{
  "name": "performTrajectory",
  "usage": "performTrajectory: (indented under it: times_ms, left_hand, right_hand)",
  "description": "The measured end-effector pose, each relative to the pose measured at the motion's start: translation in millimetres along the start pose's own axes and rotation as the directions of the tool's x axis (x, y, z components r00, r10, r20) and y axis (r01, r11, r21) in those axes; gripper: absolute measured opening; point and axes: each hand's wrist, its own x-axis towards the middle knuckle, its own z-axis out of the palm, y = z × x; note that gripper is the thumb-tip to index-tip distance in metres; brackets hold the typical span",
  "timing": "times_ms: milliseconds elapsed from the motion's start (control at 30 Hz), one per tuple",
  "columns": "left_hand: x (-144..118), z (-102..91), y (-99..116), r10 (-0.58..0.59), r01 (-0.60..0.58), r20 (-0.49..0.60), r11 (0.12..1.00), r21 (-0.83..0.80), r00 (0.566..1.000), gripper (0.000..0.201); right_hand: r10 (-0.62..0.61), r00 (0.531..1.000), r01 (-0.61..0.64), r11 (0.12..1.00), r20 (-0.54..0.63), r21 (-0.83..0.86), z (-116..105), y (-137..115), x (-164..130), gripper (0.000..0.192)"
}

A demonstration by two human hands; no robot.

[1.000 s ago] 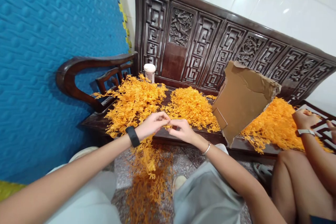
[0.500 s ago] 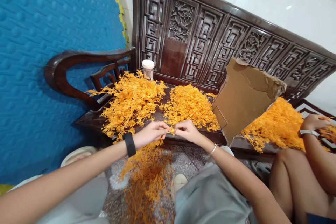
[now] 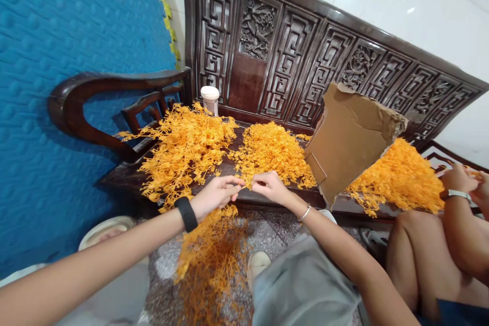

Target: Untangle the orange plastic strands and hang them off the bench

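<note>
Both hands pinch one small orange plastic sprig [image 3: 247, 183] at the front edge of the dark carved wooden desk [image 3: 267, 197], left hand [image 3: 216, 196] and right hand [image 3: 271, 187] nearly touching. Three orange sprig heaps sit on it; a torn brown cardboard sheet [image 3: 349, 137] walls off the right one. One white-lidded jar [image 3: 210, 99] stands at the back-left corner. More sprigs lie on the floor [image 3: 214, 260].
</note>
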Motion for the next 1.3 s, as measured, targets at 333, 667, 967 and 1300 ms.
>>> performTrajectory:
  times_ms: [333,667,967,1300]
  left_hand:
    - [-10,1.6,-2,-0.043,0.040,-0.022,0.991,-0.127,0.999,0.031]
    - [-13,4.8,1,-0.029,0.026,-0.019,0.989,-0.145,0.999,0.031]
    - [-16,8.1,0,-0.032,0.026,-0.029,0.985,-0.172,0.999,0.033]
    - [-26,16.0,5,-0.050,0.043,-0.056,0.992,-0.119,0.997,0.032]
  right_hand:
    - [-0.108,0.993,0.100,0.983,-0.044,-0.154,5,4,-2,0.025]
    - [-0.118,0.990,0.093,0.964,-0.083,-0.251,4,3,-3,0.025]
    - [-0.127,0.990,0.098,0.935,-0.063,-0.340,1,3,-1,0.024]
    - [-0.046,0.984,-0.010,0.952,-0.174,-0.307,-10,19,0,0.025]
